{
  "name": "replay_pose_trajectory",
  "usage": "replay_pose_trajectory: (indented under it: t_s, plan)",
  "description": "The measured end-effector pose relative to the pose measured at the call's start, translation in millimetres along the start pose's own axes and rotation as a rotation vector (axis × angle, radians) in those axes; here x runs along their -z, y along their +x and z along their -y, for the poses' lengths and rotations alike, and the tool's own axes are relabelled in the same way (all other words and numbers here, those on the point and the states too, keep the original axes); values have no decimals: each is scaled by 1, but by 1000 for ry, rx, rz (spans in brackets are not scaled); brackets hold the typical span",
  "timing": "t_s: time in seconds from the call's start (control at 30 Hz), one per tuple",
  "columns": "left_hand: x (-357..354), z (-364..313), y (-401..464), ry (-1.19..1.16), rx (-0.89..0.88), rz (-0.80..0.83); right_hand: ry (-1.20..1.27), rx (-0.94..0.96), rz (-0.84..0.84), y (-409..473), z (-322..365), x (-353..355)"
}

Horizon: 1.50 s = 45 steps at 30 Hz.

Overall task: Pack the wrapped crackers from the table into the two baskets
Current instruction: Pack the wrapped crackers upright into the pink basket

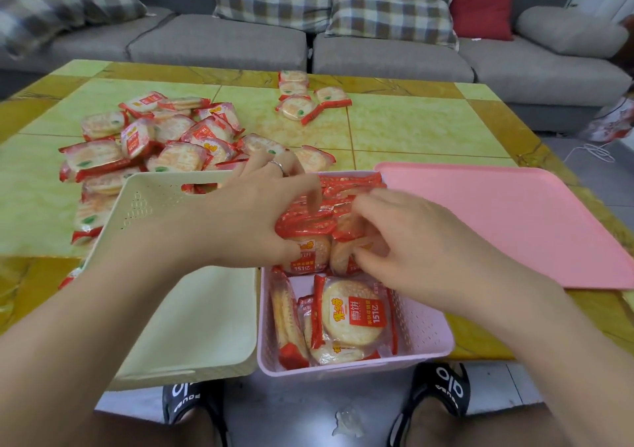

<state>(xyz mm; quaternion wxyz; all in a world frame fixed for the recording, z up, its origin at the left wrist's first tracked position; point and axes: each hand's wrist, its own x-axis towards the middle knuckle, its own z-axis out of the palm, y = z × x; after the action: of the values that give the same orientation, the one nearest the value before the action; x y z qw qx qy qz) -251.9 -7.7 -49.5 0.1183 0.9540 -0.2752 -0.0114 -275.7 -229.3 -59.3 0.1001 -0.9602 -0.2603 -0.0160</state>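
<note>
Both hands grip the upright row of wrapped crackers (310,237) in the pink basket (425,330): left hand (250,213) curls round its 9 o'clock side, right hand (411,240) pinches a packet at 3 o'clock, apparently squeezing the row tight to free space. Loose packets (346,313) lie at the basket's 6 o'clock end. The cream basket (192,323) alongside holds nothing visible. Unpacked crackers (154,138) remain at 10 o'clock, behind the cream rim; a smaller group (302,100) lies at 12 o'clock. A pink lid (514,220) lies at 3 o'clock.
</note>
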Motion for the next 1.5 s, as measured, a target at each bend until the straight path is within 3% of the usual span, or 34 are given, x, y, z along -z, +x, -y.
replay_pose_trajectory:
  t_s: [0.13,0.3,0.43,0.6,0.87,1.1,1.37,1.5]
  plan:
    - [-2,-7,-10,46,-7,174,31,31,342,-6,3,-15]
    - [-16,-5,-10,300,-3,235,-21,34,443,-7,9,-25]
    - [-22,-5,-8,275,-52,231,-1,34,408,-6,11,-24]
    - [-13,-2,-11,63,-64,242,46,11,417,-2,11,-19]
    - [-3,5,-12,-187,-72,122,37,-5,590,-1,18,-19]
    - [-5,6,-10,-253,-100,52,-28,-9,617,1,16,-19]
    - [-9,15,-6,-295,-101,80,27,-12,567,-2,19,-7]
    - [-7,14,-6,-372,-129,0,69,-23,467,-6,13,3]
